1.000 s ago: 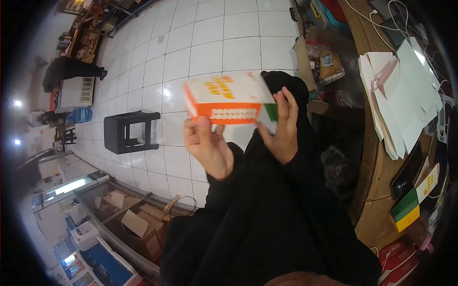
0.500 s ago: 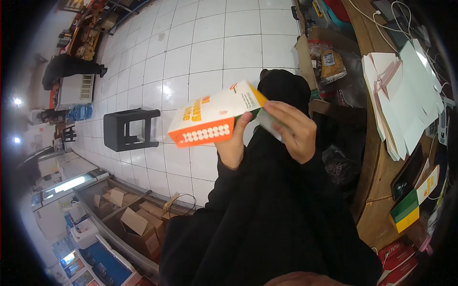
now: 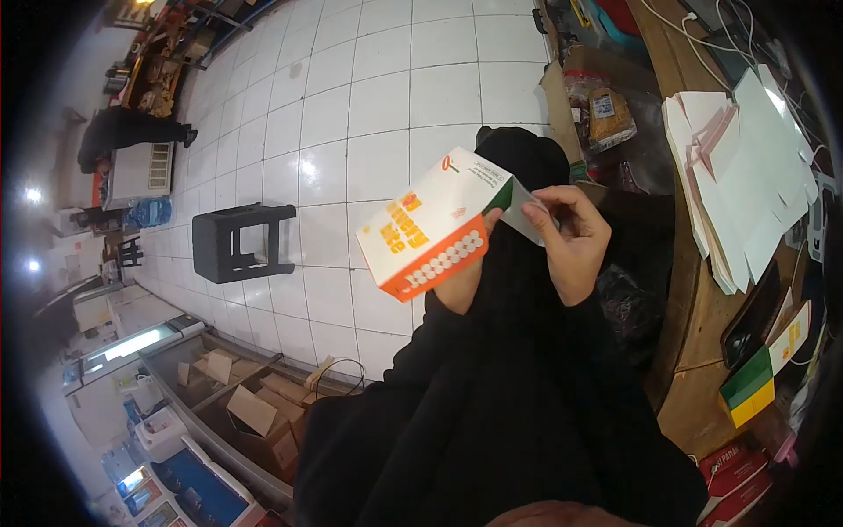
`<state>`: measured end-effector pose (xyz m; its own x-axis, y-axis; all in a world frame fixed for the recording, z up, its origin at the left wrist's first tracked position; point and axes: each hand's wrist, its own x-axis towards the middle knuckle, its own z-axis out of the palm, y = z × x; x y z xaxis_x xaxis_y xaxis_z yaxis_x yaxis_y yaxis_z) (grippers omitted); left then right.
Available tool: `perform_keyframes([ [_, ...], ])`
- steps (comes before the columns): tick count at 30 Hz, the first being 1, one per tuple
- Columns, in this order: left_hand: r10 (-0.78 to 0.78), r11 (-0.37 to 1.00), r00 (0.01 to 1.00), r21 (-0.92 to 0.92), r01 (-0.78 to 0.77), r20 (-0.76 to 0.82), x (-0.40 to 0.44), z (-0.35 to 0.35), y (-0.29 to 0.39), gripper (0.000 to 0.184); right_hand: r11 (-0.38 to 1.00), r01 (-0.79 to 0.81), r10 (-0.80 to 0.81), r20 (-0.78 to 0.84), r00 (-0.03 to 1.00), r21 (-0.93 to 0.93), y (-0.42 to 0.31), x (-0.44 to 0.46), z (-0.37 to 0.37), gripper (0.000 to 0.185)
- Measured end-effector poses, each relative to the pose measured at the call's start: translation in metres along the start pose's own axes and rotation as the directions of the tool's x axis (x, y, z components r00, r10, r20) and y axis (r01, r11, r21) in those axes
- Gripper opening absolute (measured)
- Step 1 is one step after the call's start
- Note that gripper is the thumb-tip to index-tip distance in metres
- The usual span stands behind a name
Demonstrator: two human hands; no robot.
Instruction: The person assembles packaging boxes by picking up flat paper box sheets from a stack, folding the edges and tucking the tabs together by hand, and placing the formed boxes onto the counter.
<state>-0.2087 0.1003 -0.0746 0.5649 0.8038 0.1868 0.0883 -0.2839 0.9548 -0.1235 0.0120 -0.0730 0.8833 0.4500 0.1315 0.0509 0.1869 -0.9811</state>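
Observation:
A white and orange printed cardboard box (image 3: 430,215) is held above my lap, tilted, with yellow lettering on its top face and white dots along its orange side. My left hand (image 3: 461,285) holds it from beneath, the thumb at the green edge of the end facing my right side; most of the fingers are hidden under the box. At that end, my right hand (image 3: 575,241) pinches a pale end flap (image 3: 525,217) between thumb and fingers.
A wooden table (image 3: 698,395) at the right carries white paper sheets (image 3: 746,176), cables and a flat green, yellow and white carton (image 3: 751,386). A black stool (image 3: 219,244) stands on the tiled floor. Cardboard boxes (image 3: 263,408) lie lower left. Another person (image 3: 127,133) bends over far left.
The box has shifted right and turned so that its top face shows more fully. My right hand has moved right, its fingers now pinching the flap. The yellow flap no longer shows.

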Motion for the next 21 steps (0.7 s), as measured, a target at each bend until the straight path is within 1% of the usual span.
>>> perform_keyframes([
  [1, -0.030, 0.999, 1.000, -0.032, 0.030, 0.005, 0.001, -0.001, 0.000, 0.029, 1.000, 0.000, 0.000, -0.002, 1.000, 0.000, -0.003, 0.000, -0.003, 0.015],
  [3, -0.096, 0.988, 0.995, -0.119, 0.098, 0.017, 0.001, -0.002, -0.001, 0.029, 0.989, -0.145, 0.149, 0.150, 0.978, -0.035, -0.011, 0.001, -0.009, 0.014],
  [4, -0.129, 0.977, 0.991, -0.168, 0.131, 0.020, 0.001, -0.002, -0.004, 0.030, 0.988, -0.148, 0.151, 0.150, 0.977, -0.033, -0.017, 0.002, -0.009, 0.014],
  [6, -0.256, 0.896, 0.965, -0.362, 0.257, 0.050, 0.000, -0.002, -0.008, 0.031, 0.981, -0.193, 0.194, 0.195, 0.961, -0.025, -0.027, 0.004, -0.009, 0.011],
  [7, -0.258, 0.896, 0.965, -0.362, 0.259, 0.053, 0.000, -0.002, -0.006, 0.031, 0.981, -0.194, 0.196, 0.193, 0.962, -0.026, -0.025, 0.003, -0.009, 0.011],
  [9, -0.279, 0.754, 0.943, -0.566, 0.333, 0.183, -0.001, -0.002, -0.002, 0.033, 0.998, -0.062, 0.066, 0.204, 0.977, -0.023, -0.019, 0.003, -0.006, 0.010],
  [10, -0.278, 0.754, 0.943, -0.567, 0.333, 0.183, -0.001, -0.004, -0.003, 0.033, 0.998, -0.062, 0.065, 0.204, 0.977, -0.022, -0.020, 0.003, -0.005, 0.010],
  [12, -0.170, 0.814, 0.946, -0.502, 0.292, 0.275, -0.003, -0.008, -0.010, 0.040, 0.993, -0.097, 0.107, 0.180, 0.978, -0.064, -0.021, 0.002, -0.004, 0.009],
  [13, -0.148, 0.821, 0.948, -0.500, 0.277, 0.281, -0.005, -0.009, -0.013, 0.041, 0.993, -0.098, 0.108, 0.180, 0.978, -0.063, -0.022, 0.003, -0.005, 0.009],
  [15, -0.110, 0.809, 0.964, -0.542, 0.227, 0.241, -0.008, -0.011, -0.016, 0.044, 0.949, 0.146, -0.063, 0.284, 0.957, -0.279, -0.027, 0.007, -0.008, 0.010],
  [16, -0.108, 0.791, 0.972, -0.575, 0.210, 0.208, -0.012, -0.010, -0.017, 0.045, 0.949, 0.143, -0.062, 0.280, 0.958, -0.282, -0.028, 0.007, -0.008, 0.010],
  [18, -0.079, 0.758, 0.986, -0.633, 0.154, 0.146, -0.016, -0.012, -0.021, 0.048, 0.908, 0.256, -0.122, 0.376, 0.918, -0.331, -0.029, 0.008, -0.005, 0.008],
  [19, -0.069, 0.741, 0.991, -0.659, 0.129, 0.118, -0.019, -0.011, -0.026, 0.050, 0.872, 0.346, -0.202, 0.390, 0.898, -0.346, -0.024, 0.009, -0.006, 0.011],
  [20, -0.056, 0.726, 0.994, -0.680, 0.102, 0.090, -0.022, -0.010, -0.030, 0.051, 0.869, 0.349, -0.204, 0.389, 0.898, -0.350, -0.022, 0.009, -0.007, 0.011],
  [21, -0.039, 0.712, 0.997, -0.698, 0.071, 0.062, -0.026, -0.009, -0.036, 0.052, 0.910, 0.280, -0.152, 0.381, 0.912, -0.306, -0.021, 0.009, -0.006, 0.015],
])
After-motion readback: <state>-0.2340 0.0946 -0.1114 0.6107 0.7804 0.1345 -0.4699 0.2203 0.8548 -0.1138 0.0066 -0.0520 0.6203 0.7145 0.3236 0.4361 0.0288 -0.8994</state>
